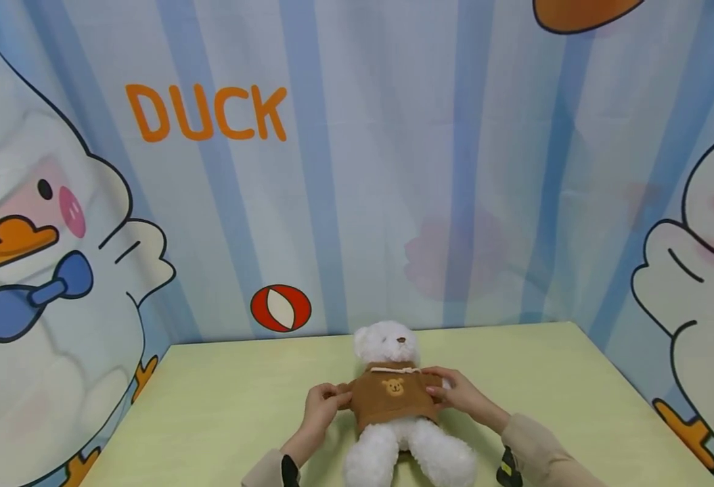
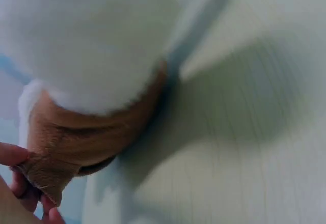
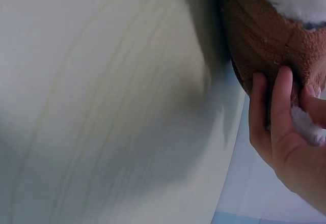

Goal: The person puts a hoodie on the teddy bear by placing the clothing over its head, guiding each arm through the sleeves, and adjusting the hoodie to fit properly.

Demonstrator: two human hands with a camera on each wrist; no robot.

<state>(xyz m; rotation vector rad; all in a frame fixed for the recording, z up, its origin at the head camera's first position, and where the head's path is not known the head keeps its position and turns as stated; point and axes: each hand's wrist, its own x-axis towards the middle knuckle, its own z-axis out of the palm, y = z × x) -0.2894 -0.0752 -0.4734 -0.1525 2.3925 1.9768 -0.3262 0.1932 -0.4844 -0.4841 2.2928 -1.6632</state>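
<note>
A white plush teddy bear [image 1: 386, 343] lies face up on the table, dressed in a brown sweater [image 1: 396, 404] with a small bear face on its front and a pale cord at the neck. My left hand [image 1: 323, 407] pinches the end of the sleeve on the left; in the left wrist view this sleeve [image 2: 53, 175] looks flat, with no paw showing at its end. On the other side, my right hand [image 1: 463, 393] holds the right-hand sleeve between thumb and fingers. White fur [image 3: 305, 124] pokes out of that sleeve by the fingers in the right wrist view.
The pale yellow-green table [image 1: 241, 385] runs back to a blue and white striped curtain [image 1: 369, 169] printed with ducks. Its back edge passes just behind the bear's head. Dark bands sit on both wrists.
</note>
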